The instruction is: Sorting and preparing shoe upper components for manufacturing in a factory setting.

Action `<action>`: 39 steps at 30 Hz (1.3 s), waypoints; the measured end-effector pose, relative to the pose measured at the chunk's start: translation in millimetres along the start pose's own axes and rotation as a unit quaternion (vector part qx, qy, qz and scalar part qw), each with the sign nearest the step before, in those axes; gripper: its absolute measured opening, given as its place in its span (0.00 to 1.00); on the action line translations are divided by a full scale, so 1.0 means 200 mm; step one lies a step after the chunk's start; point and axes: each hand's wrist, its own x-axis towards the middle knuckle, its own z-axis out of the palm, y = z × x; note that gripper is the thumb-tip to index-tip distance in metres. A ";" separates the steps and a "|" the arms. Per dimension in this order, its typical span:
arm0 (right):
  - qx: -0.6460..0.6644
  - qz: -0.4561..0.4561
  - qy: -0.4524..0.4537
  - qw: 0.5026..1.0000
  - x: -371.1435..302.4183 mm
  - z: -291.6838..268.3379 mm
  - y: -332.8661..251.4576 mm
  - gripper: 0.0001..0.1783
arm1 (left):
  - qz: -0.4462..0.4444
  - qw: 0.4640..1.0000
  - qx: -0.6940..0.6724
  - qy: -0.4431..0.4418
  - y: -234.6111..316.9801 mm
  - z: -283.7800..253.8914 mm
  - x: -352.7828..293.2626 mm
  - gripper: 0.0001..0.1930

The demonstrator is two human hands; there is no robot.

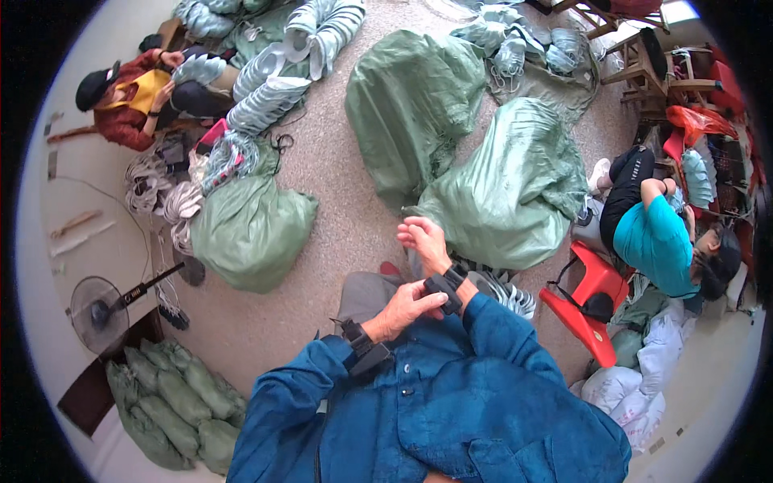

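My left hand (394, 312) is closed on a black wrist device (442, 295) strapped to my right wrist, its thumb lying across the casing. Beyond it, my right hand (425, 244) is raised with its fingers loosely bent and apart, holding nothing. A similar black device (366, 346) is strapped around my left wrist. Just past my right hand stands a full green woven sack (515, 193), with another green sack (415, 113) behind it. Stacked pale curved pieces (507, 295) show beside my right forearm, partly hidden by the sleeve.
A smaller green sack (254, 233) sits left, near a standing fan (100, 312). Pale nested stacks (270, 101) lie beyond. A red plastic stool (586, 302) stands right. One co-worker (133, 101) sits far left, another (656, 233) at right. Filled green bags (173, 402) lie lower left.
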 end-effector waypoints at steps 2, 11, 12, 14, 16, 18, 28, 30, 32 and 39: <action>0.110 0.051 0.015 0.993 0.14 -0.04 -0.01 0.14 | -0.042 0.999 -0.030 0.017 0.13 -0.07 0.10 0.22; 0.003 0.049 0.088 0.995 0.84 -0.42 -0.01 0.19 | 0.066 0.845 0.490 0.203 0.19 -1.02 0.46 0.18; -0.005 0.035 0.102 0.994 0.92 -0.45 -0.01 0.19 | 0.059 0.846 0.492 0.197 0.17 -1.12 0.46 0.18; -0.025 0.024 0.123 0.992 1.08 -0.49 0.02 0.22 | 0.026 0.834 0.517 0.192 0.14 -1.29 0.43 0.17; -0.039 0.026 0.136 0.990 1.25 -0.50 0.08 0.23 | -0.023 0.850 0.496 0.175 0.14 -1.40 0.43 0.17; -0.048 0.035 0.148 0.987 1.43 -0.51 0.20 0.28 | -0.070 0.868 0.466 0.159 0.17 -1.49 0.46 0.17; -0.127 -0.045 0.344 0.929 2.33 -0.37 0.54 0.23 | -0.079 0.869 0.460 0.166 0.44 -1.90 0.83 0.16; -0.123 -0.068 0.291 0.946 2.26 -0.20 0.51 0.20 | -0.081 0.868 0.454 0.186 0.49 -1.94 0.92 0.18; -0.126 -0.109 0.175 0.970 2.04 0.04 0.45 0.13 | -0.059 0.885 0.405 0.223 0.56 -1.92 0.96 0.20; -0.038 -0.112 -0.101 0.988 1.18 0.57 0.21 0.11 | -0.036 0.910 0.376 0.173 0.80 -1.69 1.23 0.24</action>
